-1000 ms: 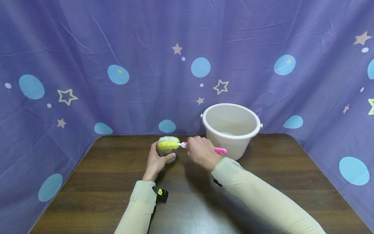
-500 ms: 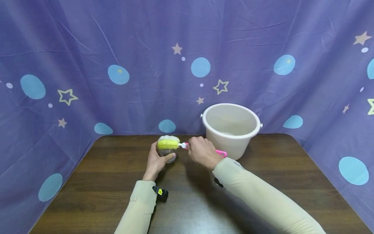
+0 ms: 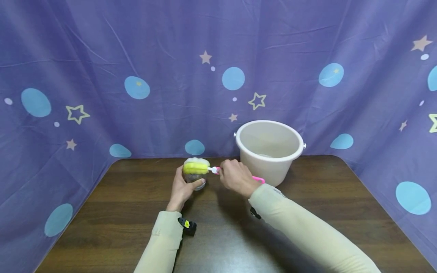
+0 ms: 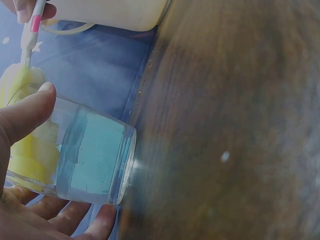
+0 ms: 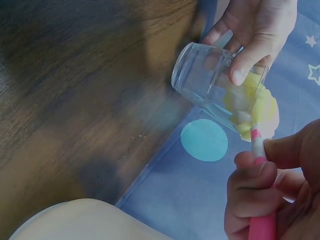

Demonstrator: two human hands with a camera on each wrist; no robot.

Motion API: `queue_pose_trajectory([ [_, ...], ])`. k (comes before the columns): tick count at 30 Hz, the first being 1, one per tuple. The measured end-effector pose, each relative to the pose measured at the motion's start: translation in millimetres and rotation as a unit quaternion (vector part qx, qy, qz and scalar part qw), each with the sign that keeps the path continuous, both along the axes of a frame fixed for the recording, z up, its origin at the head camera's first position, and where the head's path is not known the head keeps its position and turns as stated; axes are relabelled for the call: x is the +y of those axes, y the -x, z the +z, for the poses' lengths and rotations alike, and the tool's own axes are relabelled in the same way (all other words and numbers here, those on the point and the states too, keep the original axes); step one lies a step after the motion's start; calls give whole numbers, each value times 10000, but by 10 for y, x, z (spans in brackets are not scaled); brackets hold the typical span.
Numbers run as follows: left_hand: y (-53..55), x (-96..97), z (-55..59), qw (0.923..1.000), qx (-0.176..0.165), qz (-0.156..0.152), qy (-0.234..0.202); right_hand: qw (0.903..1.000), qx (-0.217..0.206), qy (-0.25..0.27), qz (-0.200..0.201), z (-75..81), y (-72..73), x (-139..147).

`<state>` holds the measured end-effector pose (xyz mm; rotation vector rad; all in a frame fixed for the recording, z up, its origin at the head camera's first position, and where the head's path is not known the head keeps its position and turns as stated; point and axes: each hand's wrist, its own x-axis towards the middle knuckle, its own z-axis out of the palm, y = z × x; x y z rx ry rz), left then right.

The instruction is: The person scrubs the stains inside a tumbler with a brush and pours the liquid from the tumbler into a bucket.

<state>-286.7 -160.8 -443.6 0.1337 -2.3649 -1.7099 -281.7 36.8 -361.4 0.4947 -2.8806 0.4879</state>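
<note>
1. Reading the head view as a dial, with 12 at the far side of the brown bench [image 3: 136,216], I find the clear glass [image 4: 95,155] at about 11 o'clock from the middle, near the far edge.
2. My left grip [image 3: 182,187] holds that glass; on the left wrist feed the thumb lies across one side and the fingers curl beneath the other.
3. My right grip [image 3: 237,177] is curled round the pink handle [image 5: 262,227] of a brush, whose tail end pokes out of the hand toward 3 o'clock, sloping slightly down.
4. The brush's white neck [image 3: 214,170] leaves that hand between 9 and 10 o'clock and runs to the sponge head [image 3: 196,167], yellow and white.
5. I see this sponge head at the mouth of the glass: one part shows inside through the clear wall, another bulges out past the rim.
6. Whether the base of the glass touches the bench I cannot tell from any of my three feeds.
7. An off-white bucket [image 3: 263,168] stands at 2 o'clock from the right grip, with pegs at its rim's 9 and 3.
8. At 12, behind everything, hangs a purple-blue curtain [image 3: 170,106] with light-blue discs and stars; a pale left sleeve [image 3: 158,239] and right sleeve [image 3: 304,231] reach in from 7 and 5.
</note>
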Motion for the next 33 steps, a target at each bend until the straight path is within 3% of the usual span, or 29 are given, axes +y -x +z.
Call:
queue_pose_trajectory([
  [7,4,-7,0,10000,15,-34,-16,10000,8,28,32,-1,-5,-8],
  [25,6,3,2,10000,-65,-14,-69,9905,855,-1067,125,157,-115,-33],
  [33,17,-4,-21,9999,-41,-27,-88,9894,898,-1140,67,245,-171,-4],
])
